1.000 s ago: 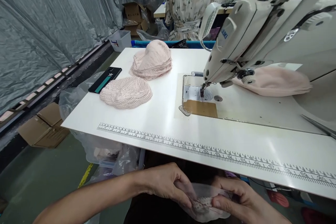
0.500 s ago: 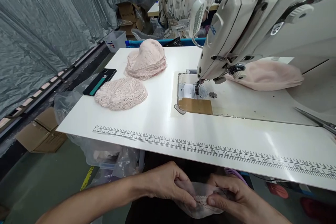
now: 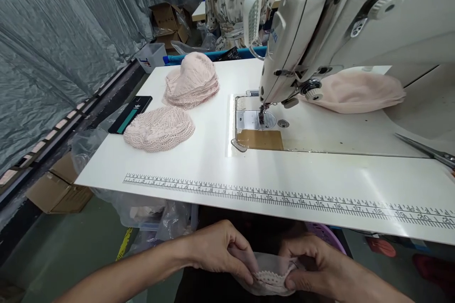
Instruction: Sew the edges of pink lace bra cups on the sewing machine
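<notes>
Fabric piece (image 3: 263, 262), pale and sheer, held between left hand (image 3: 218, 248) and right hand (image 3: 316, 265), below the near edge of the worktop (image 3: 202, 163). Body translucent, whitish pink, with darkness showing through; lower margin rounded. Across the middle, from one hand to the other, a scalloped lace strip (image 3: 272, 278), denser and lighter than its ground, slightly curved, with small openwork holes.

Left hand: thumb and fingers pinching the piece at its left end. Right hand: thumb on the right end of the lace, fingers curled behind, likewise pinching.

Beyond left hand, toward the left: front lace stack (image 3: 159, 129), pale pink and scalloped, just beside a dark flat case (image 3: 130, 114) with teal stripe; farther off, rear lace stack (image 3: 192, 80), domed on top. Beyond right hand: white sewing machine (image 3: 295, 42) and, farther right, scissors (image 3: 414, 142).
</notes>
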A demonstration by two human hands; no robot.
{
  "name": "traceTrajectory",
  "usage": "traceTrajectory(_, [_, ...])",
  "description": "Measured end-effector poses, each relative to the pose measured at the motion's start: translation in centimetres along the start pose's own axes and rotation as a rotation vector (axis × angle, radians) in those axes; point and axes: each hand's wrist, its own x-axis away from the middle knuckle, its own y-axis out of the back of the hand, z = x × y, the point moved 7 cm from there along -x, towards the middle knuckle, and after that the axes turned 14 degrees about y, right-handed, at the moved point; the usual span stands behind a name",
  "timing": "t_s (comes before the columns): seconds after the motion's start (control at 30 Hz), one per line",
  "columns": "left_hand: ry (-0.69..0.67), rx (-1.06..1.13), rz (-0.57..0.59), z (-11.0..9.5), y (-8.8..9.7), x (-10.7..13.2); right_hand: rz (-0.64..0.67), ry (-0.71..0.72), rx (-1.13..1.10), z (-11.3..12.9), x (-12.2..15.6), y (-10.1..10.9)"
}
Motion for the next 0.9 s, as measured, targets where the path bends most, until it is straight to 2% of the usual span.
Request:
traceTrajectory(0.63, [0.084, -0.037, -0.084, 1.5, 1.2, 0.3, -0.045, 0.070, -0.125, 0.0, 0.5, 0.2])
traceTrajectory(0.9, [0.080, -0.017, -0.122, 2.3, 1.8, 0.3, -0.066, 0.101, -0.140, 0.2, 0.7, 0.2])
